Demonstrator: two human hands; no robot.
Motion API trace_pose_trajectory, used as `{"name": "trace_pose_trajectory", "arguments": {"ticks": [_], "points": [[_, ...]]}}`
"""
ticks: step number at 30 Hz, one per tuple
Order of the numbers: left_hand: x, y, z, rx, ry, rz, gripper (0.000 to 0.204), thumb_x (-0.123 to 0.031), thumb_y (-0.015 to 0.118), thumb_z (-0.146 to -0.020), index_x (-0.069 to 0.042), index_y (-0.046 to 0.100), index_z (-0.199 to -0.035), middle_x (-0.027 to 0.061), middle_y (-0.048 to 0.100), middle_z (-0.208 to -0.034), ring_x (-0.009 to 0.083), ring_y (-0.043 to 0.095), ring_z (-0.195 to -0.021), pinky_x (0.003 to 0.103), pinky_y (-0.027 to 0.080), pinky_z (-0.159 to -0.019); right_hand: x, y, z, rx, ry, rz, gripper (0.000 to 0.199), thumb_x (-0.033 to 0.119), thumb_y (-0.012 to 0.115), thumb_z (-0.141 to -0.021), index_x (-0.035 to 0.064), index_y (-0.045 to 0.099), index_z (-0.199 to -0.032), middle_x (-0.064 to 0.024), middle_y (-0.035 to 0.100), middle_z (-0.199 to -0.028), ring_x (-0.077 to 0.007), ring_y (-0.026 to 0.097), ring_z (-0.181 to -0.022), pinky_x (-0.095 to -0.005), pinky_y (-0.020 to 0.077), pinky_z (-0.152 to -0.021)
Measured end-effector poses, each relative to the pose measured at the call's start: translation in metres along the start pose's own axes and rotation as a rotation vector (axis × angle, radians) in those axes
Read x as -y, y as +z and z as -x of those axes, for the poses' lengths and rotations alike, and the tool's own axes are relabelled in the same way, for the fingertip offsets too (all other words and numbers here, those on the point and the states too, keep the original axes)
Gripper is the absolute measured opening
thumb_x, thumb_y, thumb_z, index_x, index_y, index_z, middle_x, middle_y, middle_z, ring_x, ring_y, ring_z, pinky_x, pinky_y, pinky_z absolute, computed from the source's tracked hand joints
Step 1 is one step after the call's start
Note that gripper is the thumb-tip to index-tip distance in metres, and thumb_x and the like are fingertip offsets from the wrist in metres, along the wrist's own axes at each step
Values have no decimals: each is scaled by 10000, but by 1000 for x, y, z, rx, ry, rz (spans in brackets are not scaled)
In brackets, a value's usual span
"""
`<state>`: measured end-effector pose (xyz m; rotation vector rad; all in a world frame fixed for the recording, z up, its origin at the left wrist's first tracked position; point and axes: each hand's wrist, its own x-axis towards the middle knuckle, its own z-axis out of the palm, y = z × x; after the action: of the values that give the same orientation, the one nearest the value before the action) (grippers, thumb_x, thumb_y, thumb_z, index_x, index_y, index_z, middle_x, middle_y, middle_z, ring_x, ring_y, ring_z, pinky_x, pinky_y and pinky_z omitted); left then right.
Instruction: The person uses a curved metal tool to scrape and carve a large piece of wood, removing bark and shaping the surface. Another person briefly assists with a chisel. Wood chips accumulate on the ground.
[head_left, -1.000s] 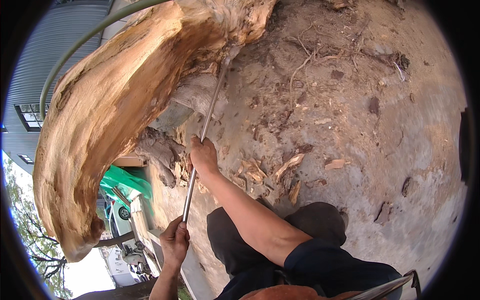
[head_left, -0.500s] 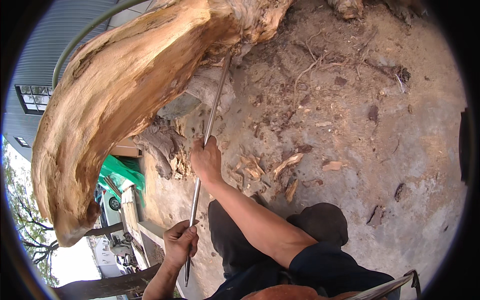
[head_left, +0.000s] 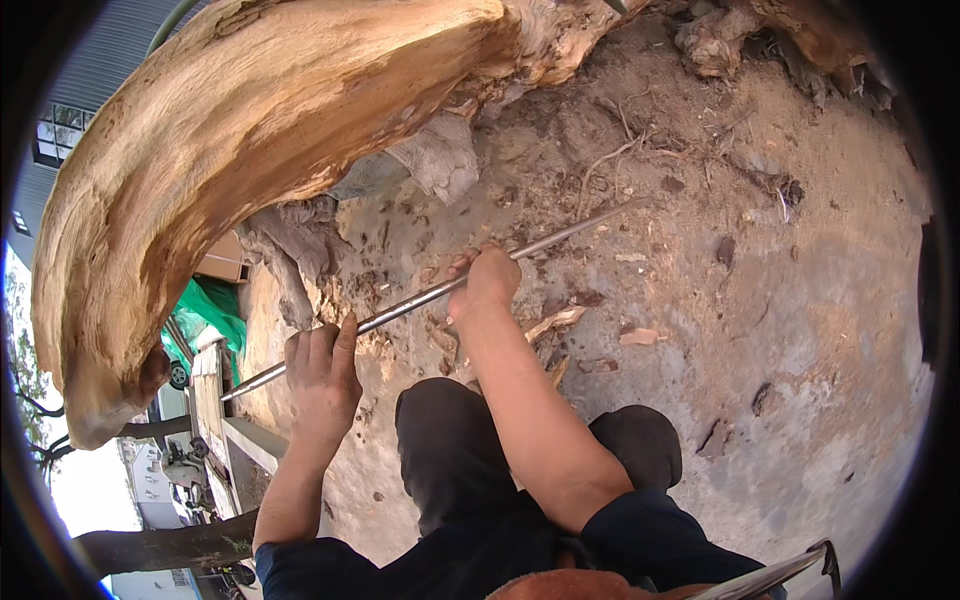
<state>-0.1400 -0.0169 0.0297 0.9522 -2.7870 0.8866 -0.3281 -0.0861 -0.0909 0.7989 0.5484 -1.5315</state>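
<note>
A long, thin metal bar (head_left: pixel 410 303) lies slantwise across the view, its far end pointing up and right over the dirt. My left hand (head_left: pixel 322 372) is closed round it near its lower left end, thumb along the shaft. Farther up, my right hand (head_left: pixel 492 282) grips it around the middle, the back of the hand partly hiding the fingers. Beyond the hands a large curved piece of bare, tan wood (head_left: pixel 250 130) arches from the left to the top. The bar is apart from that wood.
Bark pieces and wood chips (head_left: pixel 645 337) are scattered over the ground (head_left: pixel 800 330), with thin roots (head_left: pixel 612 155) farther off. Grey stumpy wood (head_left: pixel 440 160) sits beneath the arch. At left are a green sheet (head_left: pixel 215 305) and a cardboard box (head_left: pixel 225 260).
The bar's far end has come out from under the wood and swung right. My left hand has moved up, my right hand right. The view has shifted slightly.
</note>
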Motion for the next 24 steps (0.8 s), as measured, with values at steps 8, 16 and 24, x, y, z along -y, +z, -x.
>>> {"name": "trace_pose_trajectory", "arguments": {"ticks": [8, 16, 24], "points": [[-5, -23, -84, 1, 298, -110, 419, -123, 655, -756, 19, 620, -1149, 91, 569, -853, 236, 626, -739, 384, 505, -630, -11, 0, 14, 48, -170, 378, 158, 142, 495, -966, 10, 525, -1048, -121, 592, -823, -226, 596, -609, -394, 472, -472], [-22, -25, -155, -236, 541, -74, 315, -145, 665, -761, 12, 634, -1032, 88, 575, -728, 225, 677, -605, 364, 512, -499, 27, -21, -28, -16, -1245, 1016, 298, 319, 613, -957, 21, 617, -977, -114, 606, -840, -205, 618, -638, -310, 506, -559], [-113, -46, -146, -569, 757, 477, 366, -212, 719, -682, -17, 650, -984, 58, 587, -903, 222, 584, -864, 430, 444, -785, 134, -38, 65, 81, -1201, 1141, 382, 396, 607, -981, 50, 589, -820, -83, 580, -745, -179, 570, -579, -284, 442, -508]]}}
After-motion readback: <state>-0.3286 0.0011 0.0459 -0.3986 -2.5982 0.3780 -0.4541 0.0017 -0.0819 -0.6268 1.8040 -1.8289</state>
